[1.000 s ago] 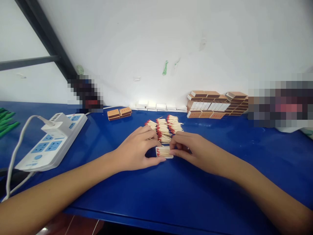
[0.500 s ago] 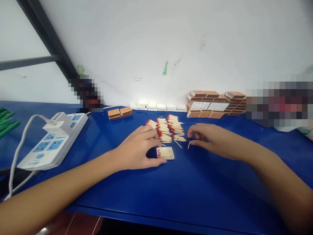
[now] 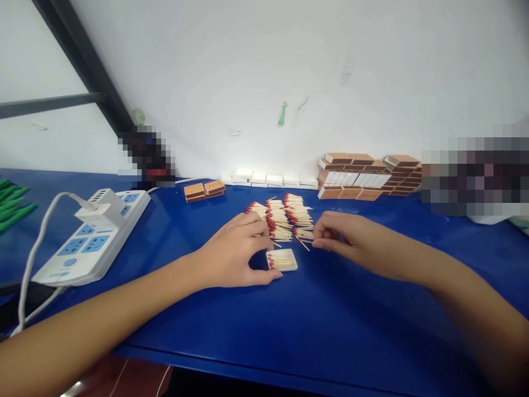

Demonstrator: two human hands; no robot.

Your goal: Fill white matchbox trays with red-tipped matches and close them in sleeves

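Observation:
A small white matchbox tray (image 3: 282,260) filled with red-tipped matches lies on the blue table (image 3: 264,325). My left hand (image 3: 235,251) curls around the tray's left side, thumb and fingers touching it. Just behind the tray sits a pile of loose matches (image 3: 285,218). My right hand (image 3: 345,237) rests to the right of the pile with its fingers pinched together at the pile's edge, apparently on a match or two that I cannot make out clearly.
A white power strip (image 3: 93,234) with a plugged cable lies at the left. Two brown matchboxes (image 3: 204,190) and a row of white trays (image 3: 268,179) stand near the wall. Stacked matchbox sleeves (image 3: 366,176) sit at the back right. Green items (image 3: 12,204) lie far left.
My right hand left the tray, swung out to the right, then came back to the edge of the match pile. The left hand stayed on the tray.

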